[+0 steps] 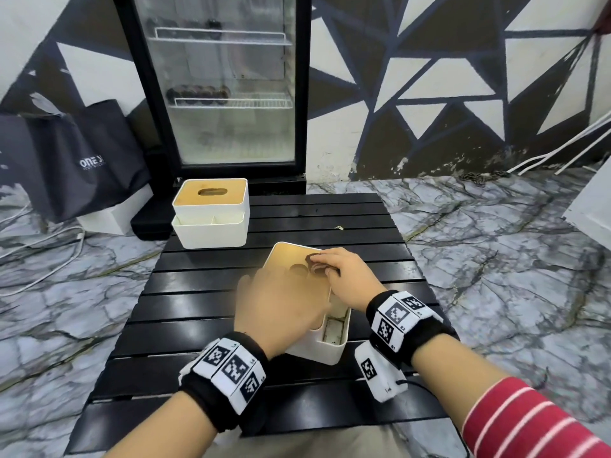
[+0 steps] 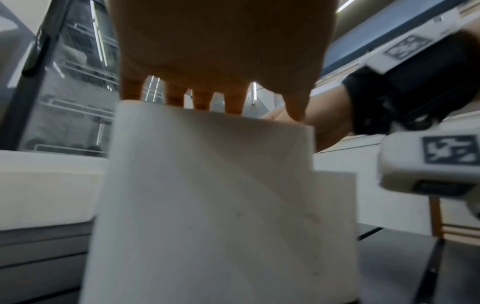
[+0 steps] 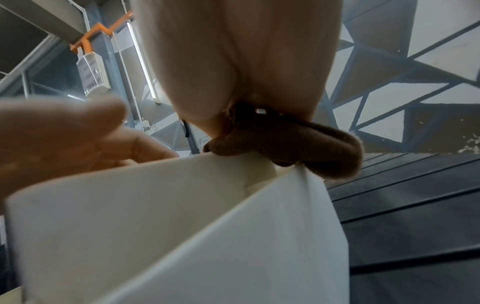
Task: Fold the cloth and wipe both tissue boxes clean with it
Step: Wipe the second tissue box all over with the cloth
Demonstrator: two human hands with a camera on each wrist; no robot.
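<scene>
The near tissue box [image 1: 330, 353], white with a wooden lid, sits at the middle of the black slatted table [image 1: 185, 312], turned at an angle. My left hand [image 1: 281, 305] lies flat over its lid, fingers reaching past the box [image 2: 207, 195] top edge. My right hand [image 1: 350, 279] grips a bunched brown cloth [image 1: 315, 263] and holds it against the lid near the oval slot. In the right wrist view the cloth [image 3: 285, 146] bulges from under my right hand [image 3: 246, 61] at the box [image 3: 182, 226] rim. The second tissue box [image 1: 211, 200] stands untouched at the table's far left.
A glass-door fridge [image 1: 224, 81] stands right behind the table, with a black bag [image 1: 76, 160] on the floor to its left. A small scrap [image 1: 339, 228] lies on the slats beyond the near box. Marble floor surrounds the table.
</scene>
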